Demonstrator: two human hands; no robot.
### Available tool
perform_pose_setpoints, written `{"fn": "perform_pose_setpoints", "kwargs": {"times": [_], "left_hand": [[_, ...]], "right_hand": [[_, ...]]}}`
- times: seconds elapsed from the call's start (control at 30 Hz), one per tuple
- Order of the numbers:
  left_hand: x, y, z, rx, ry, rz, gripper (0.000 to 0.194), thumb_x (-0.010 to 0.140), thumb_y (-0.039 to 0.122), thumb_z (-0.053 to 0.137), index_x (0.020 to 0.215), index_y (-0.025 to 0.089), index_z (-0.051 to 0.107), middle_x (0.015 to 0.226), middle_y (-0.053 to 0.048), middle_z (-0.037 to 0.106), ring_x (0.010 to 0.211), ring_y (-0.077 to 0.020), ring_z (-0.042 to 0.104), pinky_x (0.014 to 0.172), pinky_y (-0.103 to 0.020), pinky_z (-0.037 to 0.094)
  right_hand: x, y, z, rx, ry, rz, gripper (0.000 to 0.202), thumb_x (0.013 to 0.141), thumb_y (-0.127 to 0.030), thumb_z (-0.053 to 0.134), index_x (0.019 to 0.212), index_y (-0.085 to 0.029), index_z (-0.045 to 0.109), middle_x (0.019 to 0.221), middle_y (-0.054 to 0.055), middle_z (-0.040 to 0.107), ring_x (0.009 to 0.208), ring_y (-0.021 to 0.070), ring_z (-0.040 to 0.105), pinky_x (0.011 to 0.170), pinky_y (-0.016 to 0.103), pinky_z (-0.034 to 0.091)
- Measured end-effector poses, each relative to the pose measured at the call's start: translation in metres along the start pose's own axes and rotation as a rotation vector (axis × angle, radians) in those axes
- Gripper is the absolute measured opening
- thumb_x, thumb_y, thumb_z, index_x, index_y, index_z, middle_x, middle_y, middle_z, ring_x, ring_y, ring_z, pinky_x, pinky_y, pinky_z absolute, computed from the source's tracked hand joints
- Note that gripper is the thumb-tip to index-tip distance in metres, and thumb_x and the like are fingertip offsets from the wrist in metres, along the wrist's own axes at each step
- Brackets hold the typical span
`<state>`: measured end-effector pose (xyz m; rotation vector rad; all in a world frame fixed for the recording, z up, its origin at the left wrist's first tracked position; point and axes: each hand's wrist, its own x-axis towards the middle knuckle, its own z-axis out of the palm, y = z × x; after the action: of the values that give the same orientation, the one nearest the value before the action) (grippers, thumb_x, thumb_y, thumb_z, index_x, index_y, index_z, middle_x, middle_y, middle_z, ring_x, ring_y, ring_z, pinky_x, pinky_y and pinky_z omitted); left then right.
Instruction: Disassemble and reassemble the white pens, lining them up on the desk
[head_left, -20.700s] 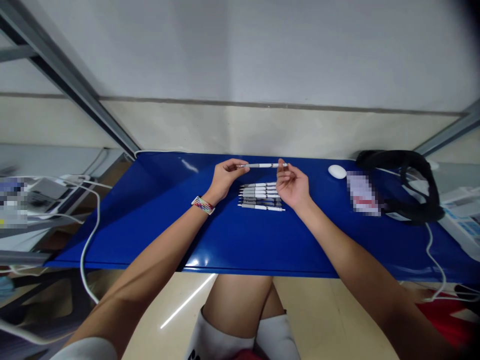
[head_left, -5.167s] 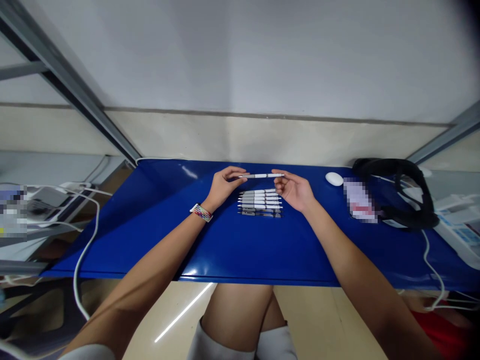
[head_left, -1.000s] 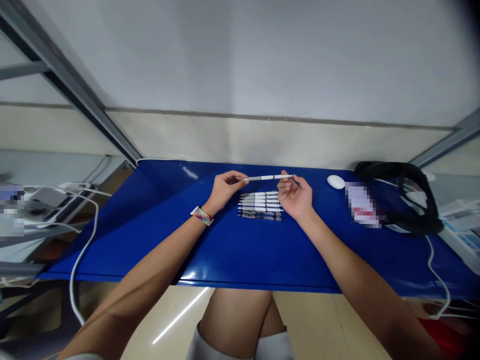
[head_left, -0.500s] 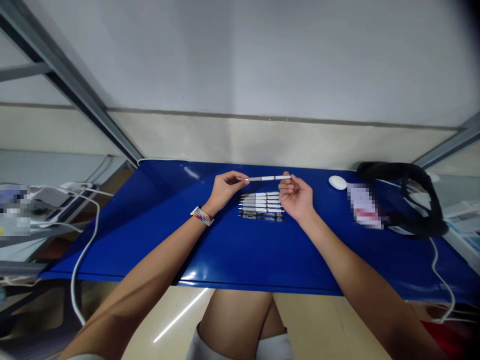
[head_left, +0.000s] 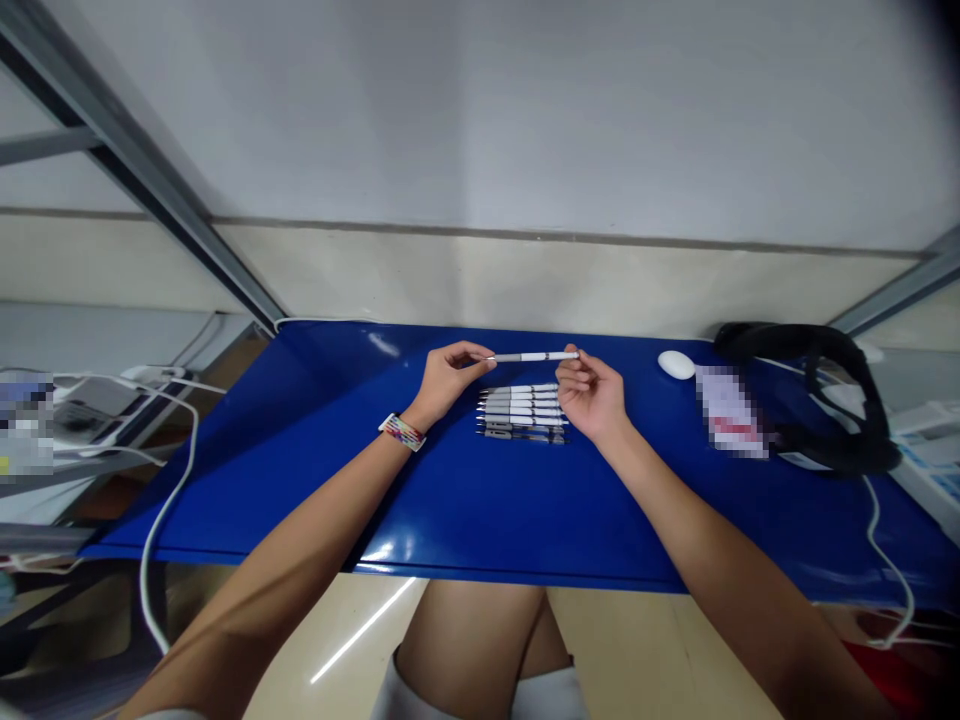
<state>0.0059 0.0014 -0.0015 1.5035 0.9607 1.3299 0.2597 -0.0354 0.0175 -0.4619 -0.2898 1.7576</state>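
Note:
A white and grey pen [head_left: 534,357] is held level between both hands, just beyond a row of pens. My left hand [head_left: 450,377] pinches its grey, pointed end between thumb and fingertips. At the other end, my right hand [head_left: 592,393] grips the white tip with thumb and finger, its other fingers curled. Several pens [head_left: 520,407] lie side by side on the blue table [head_left: 480,510], most of them white and grey, the nearest ones darker. Their right ends are partly hidden behind my right hand.
To the right are a white oval object [head_left: 676,365], a blurred-out packet [head_left: 729,410] and a black headset-like strap [head_left: 847,400]. A white cable [head_left: 184,480] hangs over the left edge. A wall [head_left: 480,280] stands behind the table.
Both hands and the pen between them appear shifted very slightly left. Their hold on the pen looks the same.

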Motion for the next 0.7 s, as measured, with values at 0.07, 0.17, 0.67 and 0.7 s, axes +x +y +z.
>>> {"fn": "perform_pose_setpoints", "kwargs": {"times": [0.07, 0.17, 0.67, 0.7], "left_hand": [[-0.0001, 0.0005, 0.0001, 0.006, 0.002, -0.002, 0.029, 0.078, 0.043, 0.093, 0.094, 0.021, 0.084, 0.09, -0.005, 0.081, 0.08, -0.0179, 0.071, 0.078, -0.033, 0.057], [0.0001, 0.0011, 0.0002, 0.012, 0.011, -0.004, 0.03, 0.078, 0.044, 0.093, 0.093, 0.021, 0.083, 0.088, -0.005, 0.08, 0.08, -0.0186, 0.071, 0.078, -0.033, 0.057], [-0.0005, 0.0033, -0.0003, -0.017, 0.0, 0.002, 0.027, 0.079, 0.04, 0.092, 0.093, 0.02, 0.081, 0.087, -0.004, 0.078, 0.079, -0.0168, 0.069, 0.077, -0.032, 0.054], [0.0, 0.0029, -0.001, -0.013, 0.005, 0.007, 0.027, 0.079, 0.04, 0.092, 0.094, 0.02, 0.081, 0.086, -0.004, 0.077, 0.079, -0.0169, 0.068, 0.077, -0.032, 0.054]], "right_hand": [[-0.0006, -0.0004, 0.0005, 0.006, 0.0, 0.007, 0.011, 0.089, -0.017, 0.072, 0.1, -0.017, 0.071, 0.069, -0.002, 0.062, 0.053, 0.0059, 0.053, 0.044, 0.012, 0.047], [-0.0006, -0.0016, 0.0008, -0.014, 0.002, 0.016, 0.014, 0.09, -0.019, 0.073, 0.104, -0.017, 0.072, 0.072, -0.001, 0.065, 0.056, 0.0066, 0.056, 0.046, 0.012, 0.049], [0.002, -0.0022, -0.0001, -0.301, -0.011, -0.112, 0.027, 0.091, -0.04, 0.079, 0.103, -0.016, 0.08, 0.076, 0.002, 0.07, 0.06, 0.009, 0.057, 0.05, 0.018, 0.051], [0.0023, -0.0021, -0.0009, -0.429, -0.007, -0.18, 0.027, 0.088, -0.038, 0.083, 0.105, -0.017, 0.081, 0.078, 0.003, 0.071, 0.062, 0.0104, 0.058, 0.051, 0.02, 0.051]]}}
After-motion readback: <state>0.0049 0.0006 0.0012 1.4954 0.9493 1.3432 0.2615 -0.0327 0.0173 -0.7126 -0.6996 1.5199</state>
